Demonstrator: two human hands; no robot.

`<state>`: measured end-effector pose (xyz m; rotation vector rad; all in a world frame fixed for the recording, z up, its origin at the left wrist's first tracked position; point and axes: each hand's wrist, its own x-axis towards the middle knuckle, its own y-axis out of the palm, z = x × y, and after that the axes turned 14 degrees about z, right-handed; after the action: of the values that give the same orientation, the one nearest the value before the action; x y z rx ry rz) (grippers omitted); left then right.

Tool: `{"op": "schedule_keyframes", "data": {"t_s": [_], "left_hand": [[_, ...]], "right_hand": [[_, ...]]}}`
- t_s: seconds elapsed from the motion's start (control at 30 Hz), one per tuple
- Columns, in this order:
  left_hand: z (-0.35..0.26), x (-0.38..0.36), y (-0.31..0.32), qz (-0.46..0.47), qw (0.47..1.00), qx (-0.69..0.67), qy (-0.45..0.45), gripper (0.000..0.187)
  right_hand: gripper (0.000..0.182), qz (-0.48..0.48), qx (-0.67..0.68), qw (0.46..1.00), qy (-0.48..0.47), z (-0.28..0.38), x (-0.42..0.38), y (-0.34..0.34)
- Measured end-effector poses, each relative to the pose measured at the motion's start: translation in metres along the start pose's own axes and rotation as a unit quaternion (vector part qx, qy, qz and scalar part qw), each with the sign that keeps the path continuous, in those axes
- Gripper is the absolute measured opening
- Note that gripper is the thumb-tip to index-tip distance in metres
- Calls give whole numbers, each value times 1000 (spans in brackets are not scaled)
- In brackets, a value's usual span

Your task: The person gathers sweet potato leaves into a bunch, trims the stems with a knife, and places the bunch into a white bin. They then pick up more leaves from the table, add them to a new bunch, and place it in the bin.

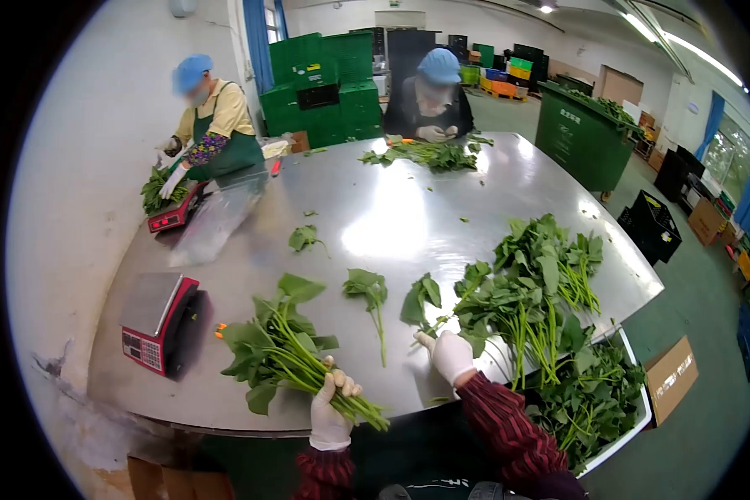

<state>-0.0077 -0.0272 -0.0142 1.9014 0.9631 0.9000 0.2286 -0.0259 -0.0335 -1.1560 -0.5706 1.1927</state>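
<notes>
My left hand (pixel 331 412), in a white glove, is closed round the stems of a bunch of leafy greens (pixel 287 350); the leaves point up and left. Also gloved, my right hand (pixel 450 354) reaches over the table, its fingertips pinched at the lower end of a leafy stem (pixel 423 302). Just right of it lies a large pile of greens (pixel 533 292). A loose sprig (pixel 368 289) lies between my hands, and a smaller one (pixel 304 238) is farther back.
A red scale (pixel 152 308) stands on the metal table (pixel 267 225) at left. One person (pixel 217 125) handles greens on another scale (pixel 171 218); another person (pixel 433 100) sits opposite behind greens (pixel 442 156). A white bin (pixel 644 400) of greens is at lower right.
</notes>
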Motion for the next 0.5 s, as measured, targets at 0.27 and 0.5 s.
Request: {"op": "schedule_keyframes", "data": {"t_s": [0.27,0.5], "left_hand": [[-24,-3,-23,-46,998,37,31,33],[-30,2,-30,-75,995,66,27,31]], "right_hand": [[70,50,-124,990,48,65,88,55],[12,-57,155,986,-35,78,92,85]]}}
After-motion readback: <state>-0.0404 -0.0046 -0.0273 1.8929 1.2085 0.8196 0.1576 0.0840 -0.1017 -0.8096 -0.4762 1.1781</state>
